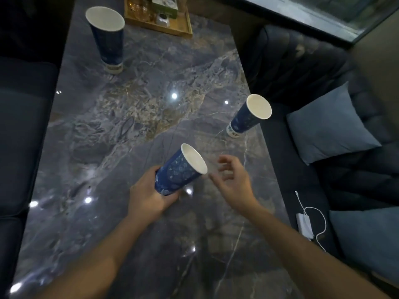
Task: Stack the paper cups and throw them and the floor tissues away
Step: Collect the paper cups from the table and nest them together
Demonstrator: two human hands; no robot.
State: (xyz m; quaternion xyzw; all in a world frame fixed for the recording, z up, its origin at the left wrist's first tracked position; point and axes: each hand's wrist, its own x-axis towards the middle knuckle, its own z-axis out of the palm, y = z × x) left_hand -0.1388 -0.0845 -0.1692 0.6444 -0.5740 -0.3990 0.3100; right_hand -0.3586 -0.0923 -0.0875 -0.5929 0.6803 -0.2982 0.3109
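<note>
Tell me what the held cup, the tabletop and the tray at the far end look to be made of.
Held cup: paper, it seems; matte blue printed wall, plain white inside, thin rolled rim.
Tabletop: polished marble or a marble-look slab; grey and tan veining, sharp reflections of lights.
Tray: probably wood or bamboo; warm tan, raised edge.

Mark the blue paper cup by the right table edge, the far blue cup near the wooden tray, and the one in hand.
Right-edge blue paper cup (246, 119), head view, side wall.
Far blue paper cup (109, 43), head view, side wall.
Held blue paper cup (177, 171), head view, side wall.

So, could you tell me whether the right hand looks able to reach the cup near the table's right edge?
Probably yes: the right hand is open and empty, and only bare tabletop lies between it and that upright cup.
</note>
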